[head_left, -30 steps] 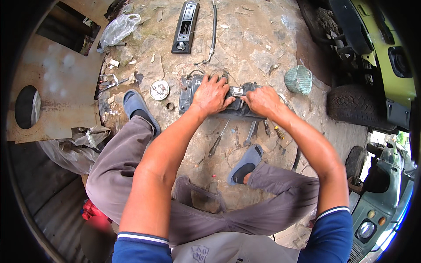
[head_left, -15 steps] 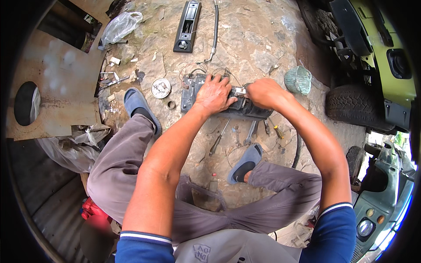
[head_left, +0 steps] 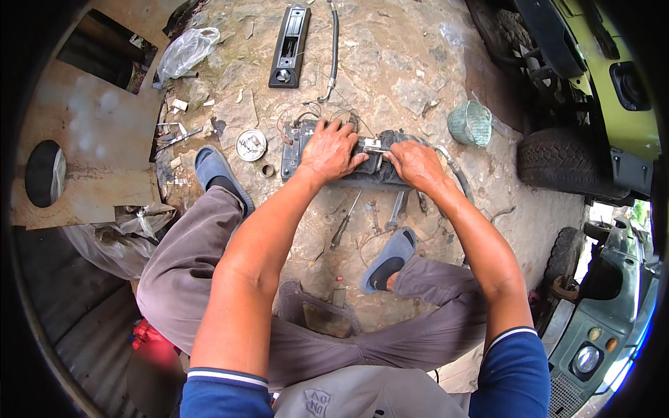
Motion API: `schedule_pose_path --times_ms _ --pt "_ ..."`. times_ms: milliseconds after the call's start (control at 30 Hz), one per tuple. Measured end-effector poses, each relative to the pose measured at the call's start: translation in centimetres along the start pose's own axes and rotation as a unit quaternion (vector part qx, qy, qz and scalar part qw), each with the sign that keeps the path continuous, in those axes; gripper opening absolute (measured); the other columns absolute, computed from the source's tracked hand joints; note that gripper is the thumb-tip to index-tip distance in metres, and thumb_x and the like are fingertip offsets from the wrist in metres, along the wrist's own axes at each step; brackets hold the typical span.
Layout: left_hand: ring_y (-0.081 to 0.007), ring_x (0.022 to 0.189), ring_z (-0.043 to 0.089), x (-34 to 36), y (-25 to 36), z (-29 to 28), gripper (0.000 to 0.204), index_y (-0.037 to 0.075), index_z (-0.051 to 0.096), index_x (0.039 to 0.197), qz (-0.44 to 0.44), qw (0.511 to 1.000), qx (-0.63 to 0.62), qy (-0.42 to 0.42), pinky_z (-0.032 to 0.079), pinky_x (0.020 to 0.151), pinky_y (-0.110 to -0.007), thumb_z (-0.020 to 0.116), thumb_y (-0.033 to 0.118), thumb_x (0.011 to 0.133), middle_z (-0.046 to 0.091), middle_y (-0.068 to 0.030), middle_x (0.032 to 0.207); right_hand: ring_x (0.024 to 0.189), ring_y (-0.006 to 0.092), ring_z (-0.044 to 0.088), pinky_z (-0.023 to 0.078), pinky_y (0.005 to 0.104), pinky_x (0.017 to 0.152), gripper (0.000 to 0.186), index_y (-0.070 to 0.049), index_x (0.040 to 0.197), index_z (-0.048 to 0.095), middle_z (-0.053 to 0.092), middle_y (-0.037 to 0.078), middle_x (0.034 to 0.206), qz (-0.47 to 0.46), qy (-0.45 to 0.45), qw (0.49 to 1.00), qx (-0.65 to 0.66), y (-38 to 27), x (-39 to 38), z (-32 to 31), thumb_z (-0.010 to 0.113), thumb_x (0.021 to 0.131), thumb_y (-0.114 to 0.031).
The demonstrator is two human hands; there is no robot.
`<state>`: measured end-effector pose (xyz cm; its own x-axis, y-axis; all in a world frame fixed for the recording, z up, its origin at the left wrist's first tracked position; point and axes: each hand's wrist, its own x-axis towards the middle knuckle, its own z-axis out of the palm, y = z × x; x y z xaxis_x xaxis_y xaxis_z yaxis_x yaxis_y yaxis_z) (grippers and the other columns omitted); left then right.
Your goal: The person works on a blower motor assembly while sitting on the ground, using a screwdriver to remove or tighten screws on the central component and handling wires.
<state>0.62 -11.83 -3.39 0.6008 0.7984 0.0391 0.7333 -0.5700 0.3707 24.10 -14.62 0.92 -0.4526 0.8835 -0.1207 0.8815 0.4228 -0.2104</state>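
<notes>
A long black plastic housing (head_left: 293,155) with thin loose wires lies across the ground in front of me. My left hand (head_left: 329,151) rests on its top, fingers stretched toward the far edge and thumb out to the right; it looks open, pressing rather than gripping. On the housing's right half, my right hand (head_left: 417,165) has its thumb and fingers closed around a thin metal piece (head_left: 376,149). This piece lies beside a small pale block (head_left: 373,142) on the housing. The fingers partly hide its end, so its exact kind is unclear.
A screwdriver (head_left: 345,220) and wrenches (head_left: 397,209) lie nearer me. A round tin (head_left: 251,145) of small parts sits left, a green basket (head_left: 470,124) right. Beyond are a long black panel (head_left: 290,49) and a hose (head_left: 334,52). A vehicle tyre (head_left: 563,167) stands at right.
My right hand has turned and lowered, and its elbow has come inward. The thin metal piece and more of the housing's right end now show. My left hand stays on the housing.
</notes>
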Motion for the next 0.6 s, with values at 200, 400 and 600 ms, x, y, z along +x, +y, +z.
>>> schedule_pose_path --times_ms 200,400,600 --pt "-0.0267 0.120 0.052 0.0 0.1 0.1 0.052 0.006 0.071 0.105 -0.001 1.000 0.009 0.006 0.036 0.103 -0.045 0.058 0.055 0.092 0.062 -0.0096 0.120 0.076 0.0386 0.067 0.052 0.0501 0.066 0.026 -0.005 0.087 0.065 0.067 0.019 0.074 -0.014 -0.053 0.998 -0.032 -0.4 0.2 -0.2 0.058 0.096 -0.028" --pt "-0.0264 0.119 0.053 0.0 0.2 -0.1 0.051 0.006 0.071 0.105 0.002 1.000 0.007 -0.004 0.037 0.100 -0.043 0.057 0.054 0.093 0.062 -0.0095 0.121 0.070 0.0403 0.068 0.052 0.0510 0.063 0.025 -0.004 0.089 0.066 0.067 0.022 0.071 -0.029 -0.143 0.987 -0.069 -0.2 1.6 -1.7 0.055 0.095 -0.026" --pt "-0.0261 0.117 0.053 -0.2 0.1 -0.2 0.050 0.007 0.071 0.104 0.000 1.000 0.003 -0.001 0.037 0.099 -0.043 0.057 0.053 0.093 0.063 -0.0092 0.119 0.071 0.0405 0.069 0.053 0.0509 0.066 0.027 -0.005 0.088 0.069 0.068 0.022 0.072 -0.034 -0.164 0.983 -0.070 -0.6 2.1 -2.5 0.056 0.095 -0.028"
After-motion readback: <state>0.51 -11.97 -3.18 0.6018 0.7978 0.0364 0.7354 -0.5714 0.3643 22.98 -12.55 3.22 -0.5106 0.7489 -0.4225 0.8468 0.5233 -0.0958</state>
